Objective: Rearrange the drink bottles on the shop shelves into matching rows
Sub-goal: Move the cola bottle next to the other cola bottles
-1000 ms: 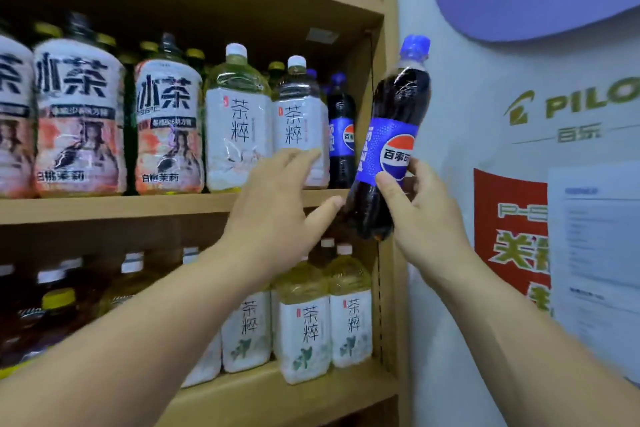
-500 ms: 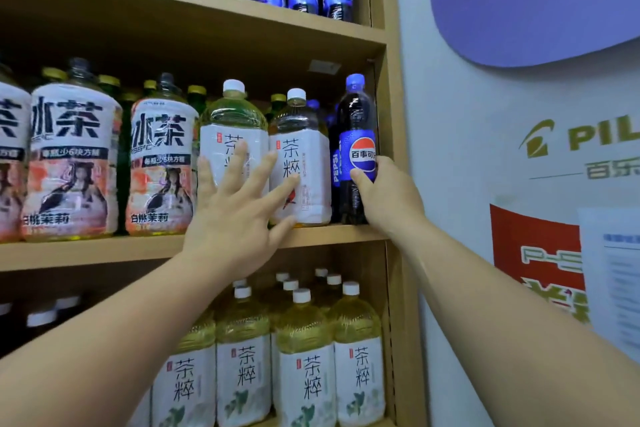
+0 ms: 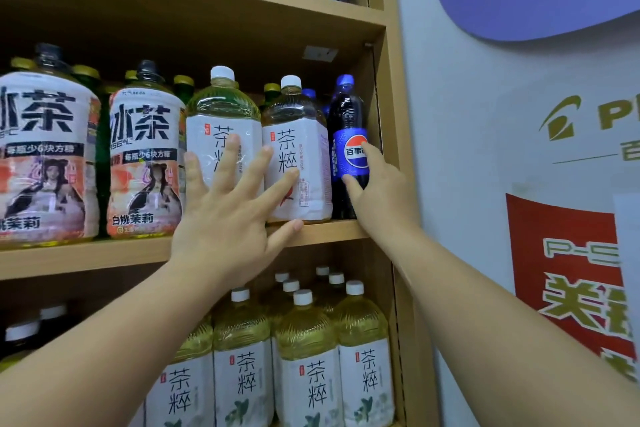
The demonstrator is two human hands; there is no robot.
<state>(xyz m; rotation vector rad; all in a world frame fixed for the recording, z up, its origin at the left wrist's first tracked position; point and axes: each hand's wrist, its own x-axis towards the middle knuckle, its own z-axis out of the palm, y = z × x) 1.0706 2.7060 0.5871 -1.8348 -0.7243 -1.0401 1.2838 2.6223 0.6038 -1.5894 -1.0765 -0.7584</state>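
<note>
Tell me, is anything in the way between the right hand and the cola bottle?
No, nothing visible. The right hand grips the cola bottle, which stands on the middle shelf beside a white-label tea bottle. The left hand lies flat against that bottle and a second tea bottle, off to the side.

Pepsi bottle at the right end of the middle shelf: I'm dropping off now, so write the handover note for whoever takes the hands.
Left hand: open, fingers spread flat against the pale tea bottle and the darker tea bottle.
Right hand: grips the Pepsi bottle, upright at the right end of the middle shelf, a blue cap behind it.
Done: Pepsi bottle set down.
Left: release it. The two tea bottles differ; pale ones fill the lower row, so they probably need sorting.
</note>
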